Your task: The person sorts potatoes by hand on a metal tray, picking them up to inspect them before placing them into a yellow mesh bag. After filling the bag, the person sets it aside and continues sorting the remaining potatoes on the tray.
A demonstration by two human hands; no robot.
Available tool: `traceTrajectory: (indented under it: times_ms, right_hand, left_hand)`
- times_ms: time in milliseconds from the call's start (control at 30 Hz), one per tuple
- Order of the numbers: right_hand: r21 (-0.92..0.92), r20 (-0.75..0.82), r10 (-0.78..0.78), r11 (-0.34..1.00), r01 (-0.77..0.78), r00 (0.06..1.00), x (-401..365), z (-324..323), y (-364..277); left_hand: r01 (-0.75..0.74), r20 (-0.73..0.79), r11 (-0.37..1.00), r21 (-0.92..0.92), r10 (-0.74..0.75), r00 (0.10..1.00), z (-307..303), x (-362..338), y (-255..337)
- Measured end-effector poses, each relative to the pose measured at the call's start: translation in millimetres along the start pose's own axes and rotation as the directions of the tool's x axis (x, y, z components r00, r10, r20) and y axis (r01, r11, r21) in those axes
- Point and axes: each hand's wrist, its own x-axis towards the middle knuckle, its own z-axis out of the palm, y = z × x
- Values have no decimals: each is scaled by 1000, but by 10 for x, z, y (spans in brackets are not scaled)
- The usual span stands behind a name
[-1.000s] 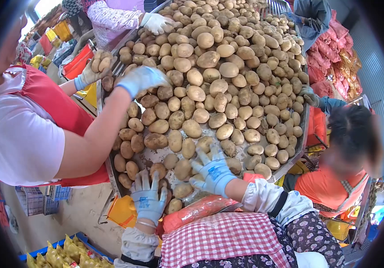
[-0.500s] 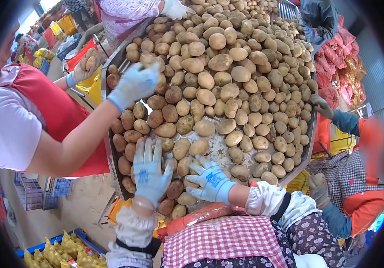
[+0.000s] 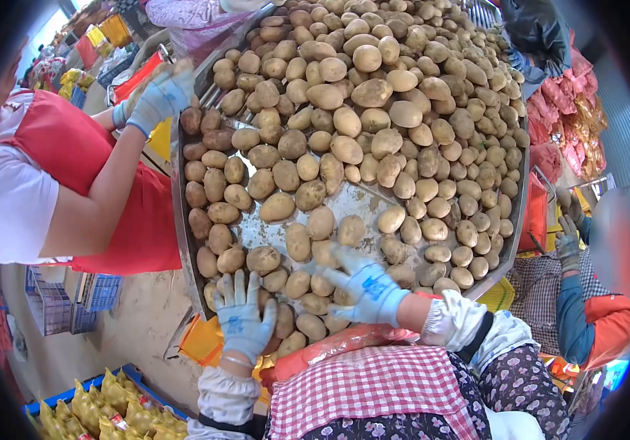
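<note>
- Left hand [image 3: 245, 323] lies palm down, fingers spread, at the table's near left; nothing shows pinched, and what's under the palm I can't tell.
- Right hand [image 3: 372, 290] sits just across, fingers apart, tips blurred above more tubers; whether they press on one, I can't tell.
- And the potatoes [image 3: 278, 207] fill the view: before, between and beyond both hands, round and oval, some skins smooth and tan, others dull with dirt.
- Deep heap at the far end, loose single layer near the hands with gaps between, probably so each one can be seen and reached.
- Below them, the scuffed metal table [image 3: 363, 205] shines through; its raised rim [image 3: 181, 227] presumably stops anything rolling off.
- Knit gloves [image 3: 249, 334] and crinkled, banded sleeve covers [image 3: 223, 402] guard skin and cuffs, likely against the soil.
- Glossy red plastic [image 3: 344, 341] lies along the near edge, perhaps as padding, just beyond a checked cloth [image 3: 366, 381] draped at the person's front.
- Off left, a co-worker in a red apron [image 3: 128, 227] has a gloved hand [image 3: 159, 101] raised beside the far left rim.
- Bottom left, a blue crate [image 3: 135, 375] corrals bulging yellow net bags [image 3: 88, 411]; far right, crumpled pink sacks [image 3: 553, 106] stand piled.
</note>
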Motion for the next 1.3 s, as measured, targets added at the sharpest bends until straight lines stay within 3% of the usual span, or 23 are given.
traceTrajectory:
  times_ms: [67,167,233,267,333,400,467,533,600,633,667,700,733,800,833,900,1000,1067,1133,1200,1233,1267,1300]
  right_hand:
    - [-94,-124,54,993,-66,991,-163,-94,127]
    - [-178,139,192,970,-166,971,-262,-155,31]
    - [-204,250,216,965,-167,944,-219,-72,-27]
    - [-206,231,138,974,-90,963,-134,35,-38]
    - [-214,190,-22,975,64,982,33,212,-110]
    - [-165,60,-166,971,174,984,17,151,-257]
    - [-37,-136,-295,955,293,946,43,138,-174]
    - [-119,-110,-46,992,33,993,-22,-147,-97]
    - [-285,-6,197,939,-191,980,-116,-96,36]
    - [-279,-8,194,942,-188,981,-112,-52,1]
    - [-271,125,217,946,-177,968,-95,-15,-59]
    - [-263,258,236,950,-168,937,-77,12,-141]
    - [-264,257,236,950,-167,937,-37,79,-215]
    - [14,169,15,1000,-17,985,18,196,-308]
    - [7,164,23,1000,-25,986,13,185,-310]
    - [86,-47,-240,966,243,970,48,194,-350]
    - [-41,-246,-22,999,12,969,2,-180,-91]
    - [-143,-571,195,933,-331,798,-164,-177,275]
    - [-212,-536,280,869,-448,797,-346,-18,433]
    - [-225,-228,249,927,-300,941,-453,-17,353]
    - [-81,-63,349,932,-353,935,-412,-166,165]
    - [-77,-66,362,927,-367,930,-361,-125,93]
    - [472,-96,342,842,-260,935,-339,-65,17]
  left_hand:
    - [32,30,999,42,-33,999,-49,-239,-118]
    - [252,134,958,-140,-234,963,-131,-471,-216]
    - [187,50,970,-155,-181,982,-254,-431,-30]
    - [119,-38,979,-165,-127,991,-346,-356,117]
    - [60,62,966,-251,-46,997,-330,-218,396]
    - [-154,-24,987,-41,153,988,-84,-248,512]
    - [-110,25,994,-18,110,994,-174,-343,375]
    - [-58,86,998,-4,58,995,-207,-512,156]
    - [123,92,988,-95,-115,989,-137,-710,-122]
    - [177,78,972,-154,-167,983,-130,-750,-210]
    - [176,77,973,-150,-166,983,-97,-757,-252]
    - [182,-50,968,-172,-193,980,-118,-700,-254]
    - [186,-177,963,-196,-221,959,-162,-605,-233]
    - [148,-230,969,-200,-193,954,-152,-266,-44]
    - [115,-221,986,-118,-139,965,-98,-80,19]
    - [87,-208,996,-26,-91,974,-16,147,-32]
    - [135,-135,990,38,-129,982,73,350,-104]
    - [79,-106,995,53,-73,992,53,386,-164]
    - [22,-138,998,53,-14,990,99,408,-230]
    - [-42,-286,989,-140,0,958,114,380,-256]
    - [-18,-305,920,-393,-111,946,56,366,-151]
    - [-29,-300,918,-396,-99,949,-14,365,-38]
    - [73,-12,394,-916,-210,978,-236,346,160]
